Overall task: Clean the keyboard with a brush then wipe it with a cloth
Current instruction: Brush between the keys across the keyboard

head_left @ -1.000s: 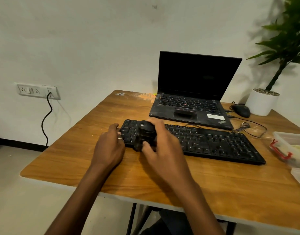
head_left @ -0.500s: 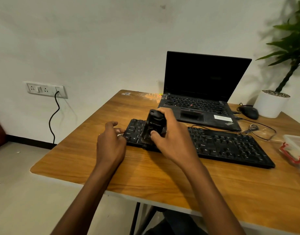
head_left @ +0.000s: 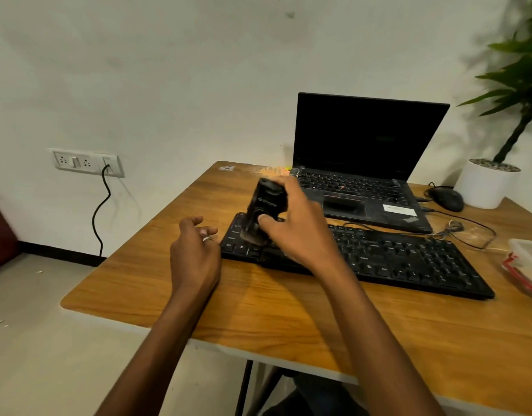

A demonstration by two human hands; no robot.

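Note:
A black keyboard (head_left: 394,256) lies across the wooden table (head_left: 258,310). My right hand (head_left: 297,229) grips a black brush (head_left: 263,208) with a chunky body. The brush stands tilted, its bristles down on the keys at the keyboard's left end. My left hand (head_left: 195,250), wearing a ring, rests beside the keyboard's left edge with loosely curled fingers that hold nothing. No cloth is in view.
An open black laptop (head_left: 361,163) sits behind the keyboard. A black mouse (head_left: 446,198) with cable and a white plant pot (head_left: 487,184) stand at the back right. A clear container with a red clasp (head_left: 526,262) is at the right edge. A wall socket (head_left: 86,162) holds a black cord.
My right hand has raised and tilted the brush more upright over the keyboard's left end. My left hand has pulled slightly back from the keyboard's edge. The camera has shifted left.

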